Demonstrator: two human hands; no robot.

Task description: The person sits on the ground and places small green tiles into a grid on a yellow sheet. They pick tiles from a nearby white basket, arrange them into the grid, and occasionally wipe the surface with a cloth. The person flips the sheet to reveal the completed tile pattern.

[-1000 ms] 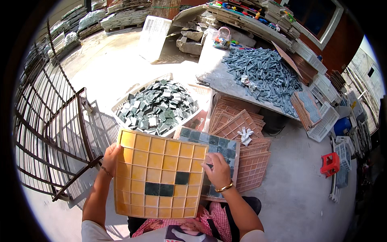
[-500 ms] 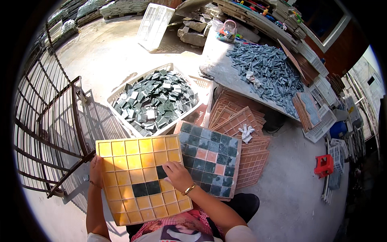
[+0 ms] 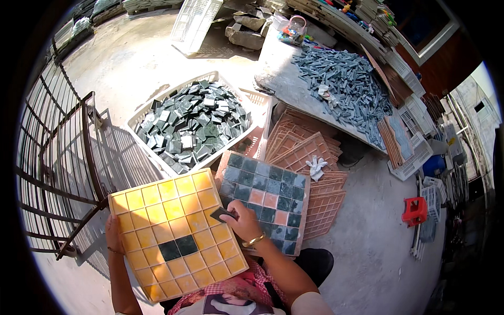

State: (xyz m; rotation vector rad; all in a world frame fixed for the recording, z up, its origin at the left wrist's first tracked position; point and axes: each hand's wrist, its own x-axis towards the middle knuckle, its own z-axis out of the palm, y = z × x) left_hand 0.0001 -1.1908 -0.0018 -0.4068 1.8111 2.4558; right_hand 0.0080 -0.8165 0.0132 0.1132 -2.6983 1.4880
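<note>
A square grid tray (image 3: 160,182) of yellow cells leans against my body, tilted. Two dark green tiles (image 3: 186,244) lie side by side near its middle. My left hand (image 3: 112,233) grips the tray's left edge, most of its fingers hidden behind it. Between thumb and fingers of my right hand (image 3: 245,221) is another dark green tile (image 3: 222,214), held on a slant above the tray's right part. Under and beyond that hand lies a second grid tray (image 3: 306,210), filled with dark green tiles and several pink ones.
Ahead stands a white plastic crate (image 3: 137,140) heaped with dark tiles. Stacked brown grid trays (image 3: 323,202) with a white glove (image 3: 316,168) lie right of it. A table (image 3: 273,73) bears grey strips (image 3: 341,89). Metal railing (image 3: 86,147) stands left, a red stool (image 3: 415,211) right.
My right hand has lifted the dark green tile off the yellow tray and moved slightly right with it. The yellow tray has turned a little and shifted left, my left hand still on it.
</note>
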